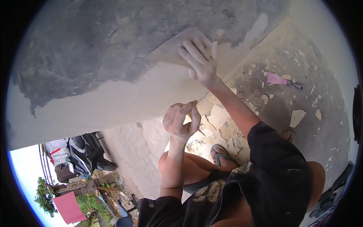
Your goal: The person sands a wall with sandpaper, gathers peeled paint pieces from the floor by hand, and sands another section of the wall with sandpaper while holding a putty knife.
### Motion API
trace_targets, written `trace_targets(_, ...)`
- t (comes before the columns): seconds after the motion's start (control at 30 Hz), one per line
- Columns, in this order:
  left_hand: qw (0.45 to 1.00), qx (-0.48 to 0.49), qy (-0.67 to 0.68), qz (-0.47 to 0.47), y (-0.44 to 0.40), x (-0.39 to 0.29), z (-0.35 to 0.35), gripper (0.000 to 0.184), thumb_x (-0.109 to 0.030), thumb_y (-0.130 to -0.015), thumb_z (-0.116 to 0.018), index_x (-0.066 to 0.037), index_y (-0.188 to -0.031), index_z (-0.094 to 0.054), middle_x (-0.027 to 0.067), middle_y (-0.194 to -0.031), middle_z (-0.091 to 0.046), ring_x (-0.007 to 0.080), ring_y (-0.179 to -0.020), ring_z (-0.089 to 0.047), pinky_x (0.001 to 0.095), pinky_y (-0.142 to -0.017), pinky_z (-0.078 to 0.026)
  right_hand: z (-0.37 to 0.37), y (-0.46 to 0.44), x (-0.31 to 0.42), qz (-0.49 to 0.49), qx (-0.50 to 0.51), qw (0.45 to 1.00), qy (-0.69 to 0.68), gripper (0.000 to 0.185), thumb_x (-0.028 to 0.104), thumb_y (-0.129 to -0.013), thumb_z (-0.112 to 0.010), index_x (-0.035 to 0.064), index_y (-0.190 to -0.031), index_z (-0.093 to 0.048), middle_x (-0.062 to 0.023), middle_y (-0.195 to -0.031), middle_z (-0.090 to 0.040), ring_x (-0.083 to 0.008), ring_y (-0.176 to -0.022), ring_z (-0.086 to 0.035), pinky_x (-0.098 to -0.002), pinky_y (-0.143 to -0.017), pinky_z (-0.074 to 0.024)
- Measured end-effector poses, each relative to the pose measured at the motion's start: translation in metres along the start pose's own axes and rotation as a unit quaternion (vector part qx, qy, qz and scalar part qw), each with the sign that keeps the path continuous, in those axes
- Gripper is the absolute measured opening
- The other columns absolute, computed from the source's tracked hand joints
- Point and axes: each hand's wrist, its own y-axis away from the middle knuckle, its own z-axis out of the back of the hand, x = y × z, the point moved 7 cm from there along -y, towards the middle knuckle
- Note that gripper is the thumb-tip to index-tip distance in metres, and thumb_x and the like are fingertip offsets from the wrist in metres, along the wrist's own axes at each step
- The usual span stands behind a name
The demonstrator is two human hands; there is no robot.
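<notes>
My right hand (200, 62) reaches up to the wall, its fingers stretched out and slightly blurred. Under or beside them is a thin, flat, brownish sheet (172, 51) with straight edges; I cannot tell what it is or whether it is loose. The wall has a bare dark grey area (87, 49) and a pale coating (94, 100) with a ragged border. My left hand (179, 120), dusty and curled, hangs lower in front of the wall with thumb and forefinger drawn together. Whatever it may hold is hidden.
A pink-bladed scraper (278, 78) lies on the floor, among pale flakes (219, 117) and a larger loose piece (298, 118). My sandalled foot (223, 155) stands beside the flakes. A motorcycle (81, 153) is parked outside at the left, near a pink cloth (70, 208).
</notes>
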Motion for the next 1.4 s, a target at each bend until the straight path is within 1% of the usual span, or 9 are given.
trace_targets(0.07,1.000,-0.004,0.004,0.028,0.006,0.005,0.006,0.019,0.006,-0.067,-0.066,-0.004,-0.083,-0.068,0.0040,-0.066,-0.063,0.0178,-0.056,-0.060,0.0276,-0.055,-0.048,0.026,-0.009,-0.084,-0.315,-0.183,0.918,-0.159,0.034,0.010,-0.089,-0.050,0.0039,-0.120,-0.064,-0.0112,-0.137,-0.053,-0.0249,-0.127,-0.049,-0.0494,-0.115,-0.0210)
trace_targets(0.2,1.000,0.006,0.003,-0.015,0.003,-0.003,-0.002,0.020,0.006,-0.068,-0.066,-0.004,-0.085,-0.067,0.0040,-0.066,-0.063,0.0179,-0.056,-0.060,0.0270,-0.055,-0.047,-0.002,-0.004,0.005,-0.111,-0.125,0.985,-0.041,0.035,0.007,-0.088,-0.050,-0.0020,-0.120,-0.063,-0.0188,-0.134,-0.054,-0.0328,-0.128,-0.047,-0.0453,-0.111,-0.0300)
trace_targets(0.3,1.000,0.009,-0.006,-0.023,-0.002,-0.004,-0.007,0.015,0.004,-0.072,-0.066,-0.003,-0.085,-0.066,0.0044,-0.065,-0.063,0.0181,-0.056,-0.060,0.0273,-0.054,-0.047,-0.053,0.067,0.078,0.139,0.094,0.977,-0.130,0.036,0.005,-0.085,-0.052,-0.0006,-0.118,-0.065,-0.0205,-0.130,-0.057,-0.0374,-0.131,-0.044,-0.0470,-0.111,-0.0284)
trace_targets(0.4,1.000,0.009,-0.005,-0.003,-0.001,0.000,0.001,0.017,0.005,-0.070,-0.066,-0.004,-0.084,-0.066,0.0037,-0.066,-0.064,0.0178,-0.056,-0.061,0.0282,-0.057,-0.049,-0.017,0.032,0.029,0.212,0.103,0.971,-0.042,0.035,0.011,-0.091,-0.051,0.0007,-0.122,-0.062,-0.0155,-0.134,-0.056,-0.0319,-0.126,-0.051,-0.0414,-0.108,-0.0338)
trace_targets(0.57,1.000,0.007,0.001,0.015,0.011,0.002,0.005,0.016,0.005,-0.070,-0.065,-0.003,-0.084,-0.066,0.0040,-0.067,-0.065,0.0173,-0.055,-0.060,0.0272,-0.058,-0.049,0.032,-0.008,-0.070,-0.207,-0.185,0.961,0.005,0.034,0.005,-0.090,-0.051,-0.0008,-0.122,-0.062,-0.0163,-0.135,-0.054,-0.0350,-0.127,-0.049,-0.0446,-0.109,-0.0321)
trace_targets(0.8,1.000,0.020,-0.005,-0.006,0.003,0.001,-0.007,0.016,0.005,-0.070,-0.065,-0.003,-0.083,-0.066,0.0036,-0.068,-0.065,0.0173,-0.056,-0.060,0.0276,-0.057,-0.049,-0.018,0.071,0.022,0.224,0.133,0.965,-0.021,0.034,0.007,-0.091,-0.050,0.0086,-0.121,-0.065,-0.0096,-0.136,-0.054,-0.0247,-0.135,-0.042,-0.0472,-0.113,-0.0272)
trace_targets(1.0,0.999,0.021,-0.008,0.023,0.013,0.001,0.002,0.015,0.005,-0.070,-0.065,-0.003,-0.083,-0.067,0.0031,-0.067,-0.064,0.0165,-0.054,-0.059,0.0274,-0.056,-0.048,0.045,-0.001,-0.095,-0.167,-0.125,0.977,0.033,0.033,0.006,-0.091,-0.049,-0.0051,-0.120,-0.060,-0.0210,-0.135,-0.052,-0.0372,-0.131,-0.043,-0.0488,-0.111,-0.0283)
trace_targets(1.27,0.999,0.029,-0.009,-0.009,0.000,0.000,-0.012,0.016,0.005,-0.070,-0.066,-0.003,-0.083,-0.067,0.0042,-0.067,-0.064,0.0176,-0.054,-0.059,0.0277,-0.054,-0.046,0.000,0.063,-0.018,0.147,0.113,0.982,0.021,0.033,0.009,-0.085,-0.052,0.0040,-0.114,-0.067,-0.0104,-0.125,-0.062,-0.0310,-0.124,-0.053,-0.0453,-0.112,-0.0285)
trace_targets(1.4,0.999,0.042,-0.020,0.020,0.010,0.008,-0.006,0.014,0.004,-0.071,-0.065,-0.003,-0.084,-0.067,0.0036,-0.067,-0.065,0.0174,-0.054,-0.059,0.0278,-0.054,-0.047,0.047,0.007,-0.089,-0.077,-0.086,0.988,0.103,0.036,0.012,-0.092,-0.050,0.0014,-0.125,-0.060,-0.0141,-0.132,-0.057,-0.0305,-0.127,-0.050,-0.0467,-0.113,-0.0261)
